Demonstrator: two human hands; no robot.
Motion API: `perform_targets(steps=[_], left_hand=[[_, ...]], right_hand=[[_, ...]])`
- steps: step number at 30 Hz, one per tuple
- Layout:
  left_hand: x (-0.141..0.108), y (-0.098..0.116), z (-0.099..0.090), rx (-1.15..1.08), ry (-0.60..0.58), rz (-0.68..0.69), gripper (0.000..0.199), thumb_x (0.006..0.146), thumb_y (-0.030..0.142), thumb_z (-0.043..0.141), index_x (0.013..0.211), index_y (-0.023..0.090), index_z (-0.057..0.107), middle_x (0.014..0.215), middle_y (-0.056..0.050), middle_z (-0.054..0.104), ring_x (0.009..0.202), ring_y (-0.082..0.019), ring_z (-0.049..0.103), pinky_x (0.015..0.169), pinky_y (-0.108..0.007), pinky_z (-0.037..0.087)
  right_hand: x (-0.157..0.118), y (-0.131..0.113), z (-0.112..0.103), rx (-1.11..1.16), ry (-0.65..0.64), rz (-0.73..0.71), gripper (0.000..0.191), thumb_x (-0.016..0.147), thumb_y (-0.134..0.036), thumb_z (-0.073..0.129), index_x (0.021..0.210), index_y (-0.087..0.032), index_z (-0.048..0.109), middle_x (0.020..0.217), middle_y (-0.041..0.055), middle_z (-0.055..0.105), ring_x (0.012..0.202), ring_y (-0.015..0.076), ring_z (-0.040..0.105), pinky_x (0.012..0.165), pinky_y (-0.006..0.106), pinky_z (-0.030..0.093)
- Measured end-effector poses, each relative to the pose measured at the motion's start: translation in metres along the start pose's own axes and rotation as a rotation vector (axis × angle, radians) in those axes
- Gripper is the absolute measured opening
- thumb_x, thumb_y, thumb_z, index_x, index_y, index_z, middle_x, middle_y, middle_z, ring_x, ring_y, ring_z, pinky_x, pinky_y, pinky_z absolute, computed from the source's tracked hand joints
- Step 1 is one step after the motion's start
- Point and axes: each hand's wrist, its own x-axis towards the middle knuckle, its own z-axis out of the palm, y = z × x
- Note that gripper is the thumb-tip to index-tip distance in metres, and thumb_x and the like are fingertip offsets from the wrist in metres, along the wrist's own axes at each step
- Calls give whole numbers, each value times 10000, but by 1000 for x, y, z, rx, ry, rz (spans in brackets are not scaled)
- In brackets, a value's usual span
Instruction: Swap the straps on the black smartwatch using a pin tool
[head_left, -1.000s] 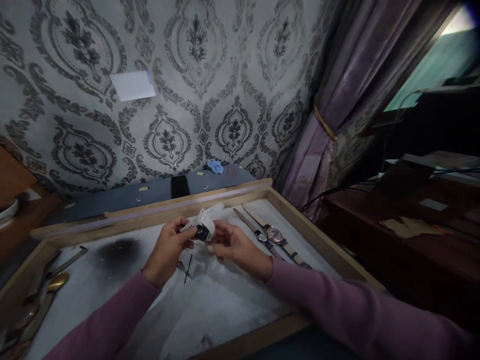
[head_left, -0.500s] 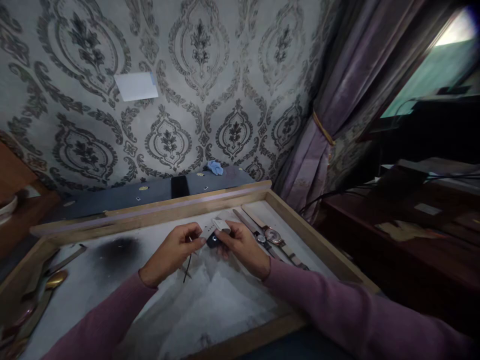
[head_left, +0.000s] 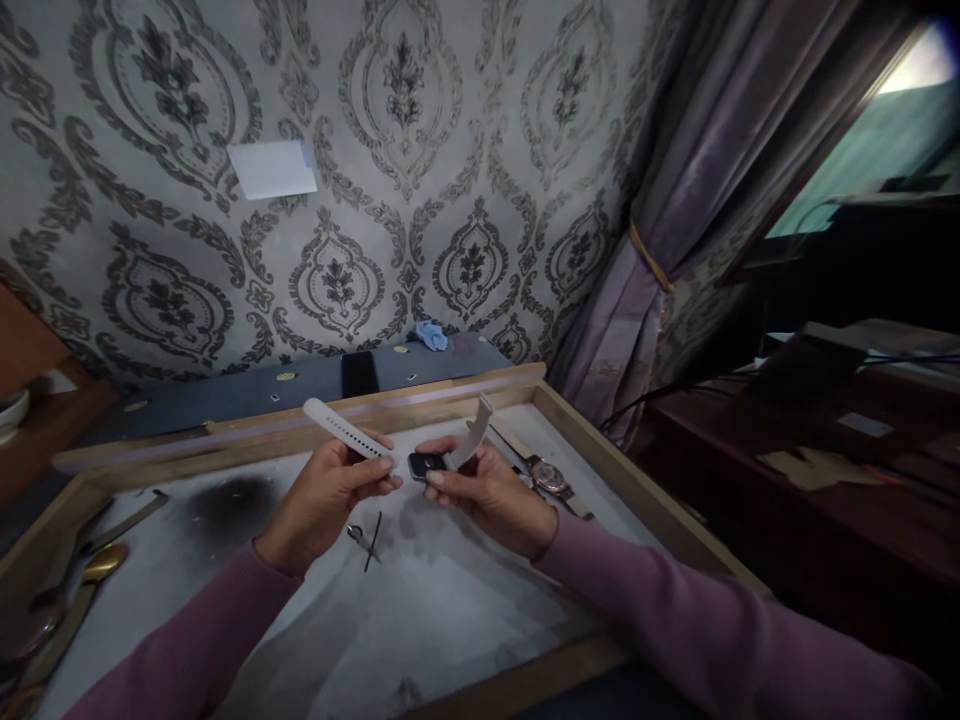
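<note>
My left hand (head_left: 324,495) is closed on a white watch strap (head_left: 345,430), pinching its lower end between thumb and fingers; a row of holes runs along the strap. To its right, my right hand (head_left: 502,495) grips a dark square smartwatch (head_left: 425,465), with another white strap piece (head_left: 472,438) rising from its right side. A narrow gap shows between the held strap and the watch case. Below my left hand, a thin black stick-like piece and a small metal tool (head_left: 364,542) lie crossed on the white surface. Wristwatches (head_left: 550,474) lie just beyond my right hand.
A wooden-rimmed tray (head_left: 645,480) surrounds the work. More watches and straps, one with a gold case (head_left: 103,563), lie at its left. Behind the rim are a black phone (head_left: 360,374) and a crumpled blue cloth (head_left: 431,336). A purple curtain (head_left: 637,270) hangs at right.
My hands have moved apart. The white strap in my left hand now sticks up to the left, away from the watch, and the other strap piece stands up at right.
</note>
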Motion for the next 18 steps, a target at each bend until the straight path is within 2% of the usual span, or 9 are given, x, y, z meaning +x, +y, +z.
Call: perform_targets(steps=[3, 7, 12, 15, 18], left_hand=[[-3, -1, 4, 2, 2, 28, 351, 574, 277, 816, 786, 132, 576, 686, 14, 620, 595, -89, 606, 528, -173, 479], [-5, -4, 9, 68, 33, 138, 296, 646, 300, 751, 783, 152, 534, 611, 37, 589, 549, -84, 570, 462, -158, 423], [-9, -3, 14, 193, 22, 203, 225, 745, 337, 617, 771, 200, 441, 461, 80, 513, 409, -71, 437, 377, -154, 307], [-13, -2, 14, 291, 8, 234, 193, 788, 315, 574, 768, 211, 413, 423, 105, 459, 379, -59, 380, 381, -152, 275], [-14, -4, 14, 358, 15, 291, 181, 805, 296, 566, 769, 212, 411, 409, 117, 435, 372, -55, 386, 400, -154, 287]], right_hand=[[-1, 0, 0, 13, -37, 12, 391, 610, -205, 878, 943, -125, 689, 609, -13, 695, 546, 62, 648, 500, 124, 482], [-3, -3, 0, 53, -50, 40, 393, 621, -200, 874, 958, -139, 683, 676, 1, 720, 541, 48, 645, 490, 103, 481], [-5, -6, 2, 63, -72, 93, 394, 626, -208, 872, 962, -147, 677, 686, 13, 725, 497, 37, 616, 425, 85, 440], [-4, -5, 3, 42, -72, 94, 372, 632, -216, 868, 946, -133, 686, 662, 14, 718, 459, 25, 585, 388, 72, 405], [-4, -4, 4, 14, -71, 85, 380, 632, -228, 868, 948, -126, 684, 654, 15, 717, 436, 20, 564, 368, 69, 383]])
